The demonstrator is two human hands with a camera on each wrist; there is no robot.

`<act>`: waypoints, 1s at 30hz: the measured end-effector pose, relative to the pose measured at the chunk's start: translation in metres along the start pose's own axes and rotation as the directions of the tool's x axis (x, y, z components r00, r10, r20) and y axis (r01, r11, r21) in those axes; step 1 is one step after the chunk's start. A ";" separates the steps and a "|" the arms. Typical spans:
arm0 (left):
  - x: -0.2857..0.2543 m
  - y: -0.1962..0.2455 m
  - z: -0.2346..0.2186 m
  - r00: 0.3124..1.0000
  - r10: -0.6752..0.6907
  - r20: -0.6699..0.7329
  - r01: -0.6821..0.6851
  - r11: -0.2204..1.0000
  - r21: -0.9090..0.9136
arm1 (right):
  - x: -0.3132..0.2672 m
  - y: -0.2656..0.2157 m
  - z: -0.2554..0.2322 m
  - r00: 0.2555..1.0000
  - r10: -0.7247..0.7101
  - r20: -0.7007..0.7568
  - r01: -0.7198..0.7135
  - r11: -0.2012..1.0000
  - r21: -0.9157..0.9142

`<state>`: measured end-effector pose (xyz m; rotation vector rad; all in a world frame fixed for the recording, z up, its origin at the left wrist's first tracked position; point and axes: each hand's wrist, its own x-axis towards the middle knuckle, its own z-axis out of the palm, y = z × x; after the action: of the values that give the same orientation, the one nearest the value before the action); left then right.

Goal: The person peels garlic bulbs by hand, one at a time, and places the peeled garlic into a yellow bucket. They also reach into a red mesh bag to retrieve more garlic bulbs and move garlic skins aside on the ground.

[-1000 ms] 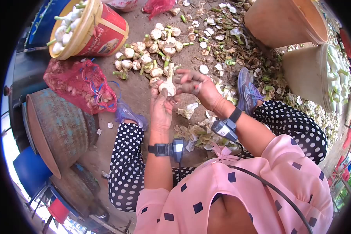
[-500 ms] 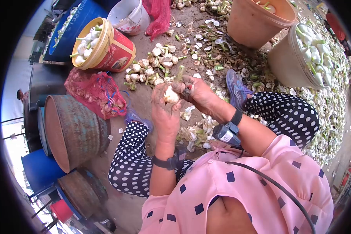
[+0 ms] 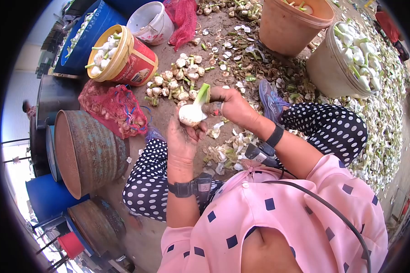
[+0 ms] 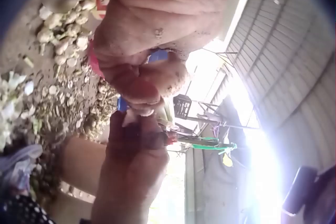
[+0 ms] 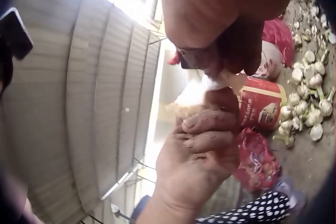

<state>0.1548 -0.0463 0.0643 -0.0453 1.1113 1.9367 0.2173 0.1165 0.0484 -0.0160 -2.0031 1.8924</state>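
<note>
A white garlic bulb (image 3: 190, 114) with a pale green stem (image 3: 202, 93) rests in my left hand (image 3: 182, 139), whose fingers curl round its underside. The stem leans up and to the right. My right hand (image 3: 234, 107) pinches at the outer skin beside the stem, its dark, soiled fingertips close against the bulb. A small red spot shows on one of those fingers. In the right wrist view the bulb (image 5: 190, 98) is bright and overexposed between both hands. The left wrist view shows the left fingers folded, hiding most of the bulb.
Untrimmed garlic bulbs (image 3: 173, 82) lie in a pile ahead on the ground. Peeled garlic fills a yellow-rimmed bucket (image 3: 136, 63) at left and a pale bucket (image 3: 323, 68) at right. A red mesh bag (image 3: 105, 107) and rusty drum (image 3: 93, 150) stand left; peelings (image 3: 228, 152) litter the ground.
The right hand has come in from beside the bulb to its stem. The bulb's surface now looks whiter and its stem greener. The head view has shifted, showing more of the buckets.
</note>
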 end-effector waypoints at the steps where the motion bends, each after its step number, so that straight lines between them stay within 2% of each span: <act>1: -0.001 -0.003 0.003 1.000 -0.001 -0.001 0.001 1.000 -0.001 | -0.002 -0.001 0.003 0.985 0.174 -0.021 -0.162 0.951 0.265; 2: -0.003 -0.008 0.006 0.995 0.099 -0.028 -0.095 0.988 0.123 | -0.004 -0.001 0.003 0.984 0.179 -0.019 -0.168 0.949 0.266; 3: -0.005 -0.012 0.010 0.979 0.202 -0.041 -0.186 0.951 0.247 | -0.005 -0.001 0.002 0.974 0.218 0.054 -0.224 0.959 0.172; 4: -0.010 -0.015 0.019 0.946 0.304 -0.113 -0.218 0.855 0.471 | -0.004 -0.002 0.001 0.957 0.262 0.124 -0.272 0.960 0.072; 5: -0.013 -0.012 0.024 0.945 0.303 -0.120 -0.216 0.857 0.468 | -0.004 -0.004 -0.001 0.955 0.267 0.131 -0.277 0.958 0.072; 6: -0.013 -0.008 0.029 0.971 0.176 -0.162 -0.129 0.956 0.265 | -0.004 -0.007 -0.004 0.895 0.372 0.247 -0.427 0.875 0.229; 7: -0.015 -0.004 0.035 0.984 0.040 -0.175 -0.033 0.998 0.046 | -0.005 -0.008 -0.006 0.814 0.445 0.374 -0.569 0.741 0.356; 8: -0.023 0.004 0.036 0.993 -0.043 -0.110 0.053 0.994 0.091 | -0.008 -0.001 -0.006 0.802 0.415 0.429 -0.583 0.702 0.410; 9: -0.018 0.006 0.022 0.993 -0.045 -0.114 0.055 0.995 0.083 | -0.009 0.000 -0.005 0.797 0.421 0.433 -0.589 0.699 0.405; 10: -0.005 0.006 -0.001 0.991 0.032 -0.133 0.019 0.930 0.367 | -0.008 -0.002 -0.005 0.789 0.503 0.354 -0.613 0.687 0.390; 11: 0.005 0.002 -0.019 0.986 0.110 -0.129 -0.006 0.782 0.623 | -0.007 -0.004 -0.005 0.772 0.576 0.269 -0.635 0.674 0.378; 12: 0.012 -0.002 -0.029 0.933 0.261 -0.247 -0.045 0.767 0.640 | -0.007 -0.007 -0.005 0.783 0.595 0.183 -0.611 0.680 0.405; 13: 0.011 -0.006 -0.024 0.934 0.262 -0.245 -0.048 0.768 0.638 | -0.005 -0.004 -0.006 0.784 0.594 0.181 -0.610 0.683 0.402; 14: 0.006 -0.015 -0.015 0.867 0.479 -0.134 -0.265 0.672 0.691 | -0.007 0.002 -0.008 0.844 0.531 0.072 -0.531 0.811 0.248; 15: 0.000 -0.022 -0.012 0.750 0.661 -0.015 -0.453 0.531 0.716 | -0.011 0.008 -0.007 0.894 0.448 -0.020 -0.445 0.892 0.073; 16: -0.003 -0.023 -0.010 0.763 0.645 0.046 -0.427 0.448 0.786 | -0.015 0.011 -0.003 0.960 0.262 -0.101 -0.275 0.950 -0.149; 17: -0.004 -0.027 -0.004 0.762 0.646 0.039 -0.425 0.454 0.783 | -0.017 0.012 0.001 0.960 0.265 -0.094 -0.277 0.949 -0.153; 18: -0.003 -0.032 0.004 0.819 0.557 -0.139 -0.310 0.634 0.709 | -0.017 0.013 0.007 0.994 0.037 -0.101 -0.067 0.947 -0.314; 19: -0.003 -0.031 0.013 0.851 0.431 -0.300 -0.187 0.783 0.593 | -0.017 0.011 0.011 0.979 -0.192 -0.069 0.140 0.876 -0.461; 20: -0.002 -0.028 0.014 0.853 0.443 -0.277 -0.269 0.827 0.494 | -0.017 0.008 0.011 0.997 -0.056 -0.044 0.040 0.952 -0.304; 21: 0.003 -0.028 0.007 0.851 0.443 -0.282 -0.269 0.829 0.490 | -0.014 0.005 0.009 0.998 -0.054 -0.038 0.039 0.951 -0.305; 22: 0.009 -0.030 -0.006 0.830 0.514 -0.218 -0.340 0.775 0.532 | -0.011 0.004 0.005 0.967 0.255 -0.022 -0.256 0.966 -0.028; 23: 0.012 -0.027 -0.015 0.804 0.576 -0.149 -0.407 0.715 0.568 | -0.008 0.002 0.000 0.847 0.527 0.074 -0.528 0.816 0.235; 24: 0.010 -0.021 -0.023 0.854 0.512 -0.094 -0.367 0.719 0.590 | -0.006 -0.001 -0.005 0.801 0.582 0.138 -0.575 0.685 0.448; 25: 0.007 -0.015 -0.024 0.856 0.508 -0.095 -0.364 0.722 0.588 | -0.003 0.000 -0.014 0.764 0.622 0.173 -0.623 0.641 0.448; 27: 0.000 -0.003 -0.025 0.892 0.449 0.057 -0.416 0.764 0.493 | -0.002 0.003 -0.025 0.786 0.563 0.253 -0.542 0.432 0.721; 28: 0.004 -0.005 -0.039 0.915 0.403 0.029 -0.399 0.890 0.219 | 0.000 -0.010 -0.026 0.792 0.589 0.163 -0.461 0.400 0.792; 29: 0.004 -0.005 -0.041 0.915 0.402 0.023 -0.397 0.891 0.221 | 0.002 -0.012 -0.034 0.863 0.475 0.174 -0.354 0.321 0.878; 30: 0.003 -0.003 -0.043 0.903 0.419 0.096 -0.429 0.889 0.157 | 0.001 -0.008 -0.042 0.902 0.379 0.205 -0.312 0.246 0.917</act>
<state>0.1396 -0.0737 0.0349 0.3815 1.3286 2.1934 0.2305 0.1566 0.0568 -0.2182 -0.5235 3.0337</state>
